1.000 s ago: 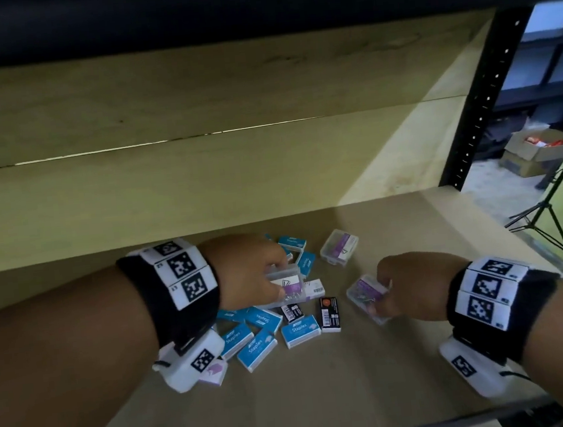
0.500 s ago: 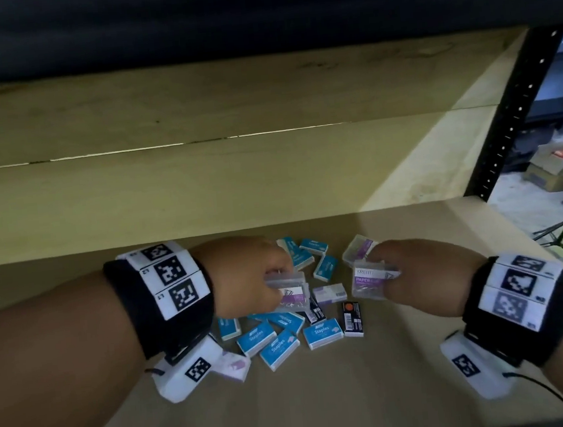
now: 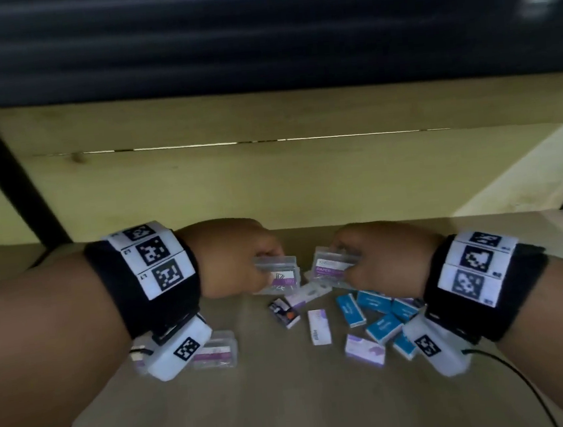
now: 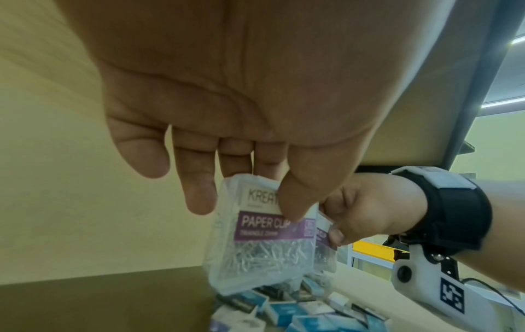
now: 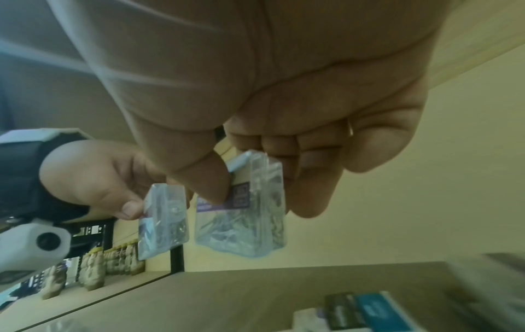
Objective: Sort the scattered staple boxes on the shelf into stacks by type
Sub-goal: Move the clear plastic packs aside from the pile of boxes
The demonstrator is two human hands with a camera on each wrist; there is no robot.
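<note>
My left hand pinches a clear plastic box with a purple label, held above the shelf board; the left wrist view shows the label reading PAPER CLIP under the thumb. My right hand pinches a second clear purple-label box right beside it, thumb on the label. The two boxes hang side by side, a small gap apart. Below them on the shelf lie several blue staple boxes, a black box, a white box and a white-and-purple box.
Another clear purple-label box lies on the shelf board under my left wrist. The wooden back wall stands close behind the hands. A black upright post stands at the far left.
My right hand has lifted its clear box and carried it left, up beside the box in my left hand. The view has swung left, so the pile now lies under my right wrist.
</note>
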